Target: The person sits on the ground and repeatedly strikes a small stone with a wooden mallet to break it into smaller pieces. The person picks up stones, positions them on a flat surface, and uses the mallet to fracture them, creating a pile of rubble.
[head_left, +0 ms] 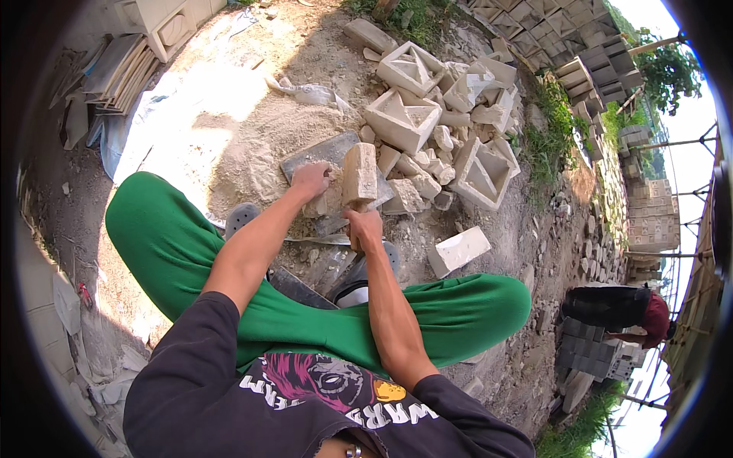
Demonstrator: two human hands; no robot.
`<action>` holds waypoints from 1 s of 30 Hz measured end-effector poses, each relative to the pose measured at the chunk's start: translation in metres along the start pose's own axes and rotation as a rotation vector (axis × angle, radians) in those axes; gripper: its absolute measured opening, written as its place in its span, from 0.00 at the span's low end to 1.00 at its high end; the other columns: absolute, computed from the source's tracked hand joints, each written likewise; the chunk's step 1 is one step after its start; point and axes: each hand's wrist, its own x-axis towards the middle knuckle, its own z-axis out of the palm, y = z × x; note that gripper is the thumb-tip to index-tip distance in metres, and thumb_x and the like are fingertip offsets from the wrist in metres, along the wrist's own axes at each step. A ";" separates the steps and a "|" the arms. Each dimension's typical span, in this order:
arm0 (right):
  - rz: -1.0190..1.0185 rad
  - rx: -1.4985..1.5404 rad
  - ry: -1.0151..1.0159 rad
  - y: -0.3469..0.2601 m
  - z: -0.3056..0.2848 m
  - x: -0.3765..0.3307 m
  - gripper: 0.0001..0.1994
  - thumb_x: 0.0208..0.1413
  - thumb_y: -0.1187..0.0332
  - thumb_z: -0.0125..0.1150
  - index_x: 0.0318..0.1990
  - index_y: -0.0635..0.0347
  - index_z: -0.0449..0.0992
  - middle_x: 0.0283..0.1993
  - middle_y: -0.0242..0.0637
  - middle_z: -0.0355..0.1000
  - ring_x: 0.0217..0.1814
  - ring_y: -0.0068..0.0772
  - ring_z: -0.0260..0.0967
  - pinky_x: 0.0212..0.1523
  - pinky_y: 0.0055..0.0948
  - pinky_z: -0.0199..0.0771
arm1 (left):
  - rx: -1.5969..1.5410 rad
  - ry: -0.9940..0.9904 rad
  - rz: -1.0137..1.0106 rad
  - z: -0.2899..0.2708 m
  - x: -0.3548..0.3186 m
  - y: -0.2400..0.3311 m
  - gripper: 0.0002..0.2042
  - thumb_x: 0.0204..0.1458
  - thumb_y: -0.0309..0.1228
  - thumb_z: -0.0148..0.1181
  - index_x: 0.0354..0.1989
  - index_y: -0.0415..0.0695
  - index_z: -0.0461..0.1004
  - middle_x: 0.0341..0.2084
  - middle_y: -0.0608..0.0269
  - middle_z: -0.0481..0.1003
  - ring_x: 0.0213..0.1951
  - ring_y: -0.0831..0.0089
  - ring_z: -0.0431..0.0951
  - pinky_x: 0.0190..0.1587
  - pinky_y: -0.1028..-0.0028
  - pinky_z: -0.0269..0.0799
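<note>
My right hand (365, 227) is closed round the short handle of a mallet (360, 172) with a blocky, dust-pale head. My left hand (311, 180) curls its fingers over a rough lump of pale broken block (327, 201), just left of the mallet head. Under both lies a dark flat slab (294, 161), dusted with crumbs and partly hidden by my hands and the mallet. Several broken pieces (405, 197) lie close by on the right. I sit low with my knees spread on either side.
Pale hollow blocks with slanted inner ribs (403, 120) are heaped with rubble ahead to the right. A loose rectangular block (460, 251) lies near my right knee. Thin boards (122, 72) are stacked at far left. Another person (618, 313) bends over grey blocks (586, 349) at far right.
</note>
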 end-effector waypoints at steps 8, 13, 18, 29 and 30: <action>-0.311 -0.058 0.115 -0.028 0.014 -0.008 0.14 0.45 0.59 0.67 0.29 0.65 0.80 0.21 0.41 0.77 0.23 0.36 0.78 0.29 0.36 0.76 | -0.120 0.376 -0.216 0.007 -0.035 -0.005 0.16 0.54 0.34 0.57 0.51 0.47 0.77 0.52 0.52 0.74 0.56 0.54 0.72 0.59 0.59 0.67; 0.013 -0.204 -0.065 -0.011 0.028 0.001 0.15 0.44 0.60 0.67 0.26 0.68 0.80 0.20 0.42 0.76 0.20 0.37 0.77 0.26 0.34 0.76 | -0.330 0.371 -0.359 0.003 -0.055 -0.007 0.24 0.55 0.41 0.62 0.59 0.45 0.71 0.58 0.52 0.69 0.59 0.52 0.71 0.61 0.58 0.67; -0.138 -0.107 0.000 -0.044 0.017 -0.020 0.17 0.43 0.61 0.69 0.30 0.70 0.79 0.23 0.41 0.77 0.21 0.36 0.77 0.26 0.35 0.77 | -0.350 0.339 -0.422 0.004 -0.071 -0.008 0.36 0.52 0.48 0.67 0.66 0.45 0.63 0.60 0.49 0.66 0.61 0.50 0.69 0.60 0.58 0.69; 0.028 -0.178 -0.058 -0.025 0.015 0.008 0.19 0.43 0.58 0.69 0.27 0.72 0.80 0.21 0.41 0.77 0.26 0.35 0.80 0.30 0.35 0.80 | -0.313 0.209 -0.410 0.003 -0.089 0.013 0.46 0.50 0.46 0.70 0.72 0.43 0.50 0.60 0.42 0.63 0.60 0.44 0.69 0.59 0.55 0.70; -0.003 -0.160 -0.043 -0.031 0.014 0.000 0.19 0.43 0.59 0.69 0.28 0.73 0.80 0.21 0.41 0.77 0.26 0.35 0.80 0.29 0.35 0.80 | -0.322 0.214 -0.415 0.003 -0.092 0.011 0.46 0.50 0.45 0.70 0.72 0.43 0.49 0.60 0.42 0.63 0.59 0.43 0.70 0.59 0.54 0.70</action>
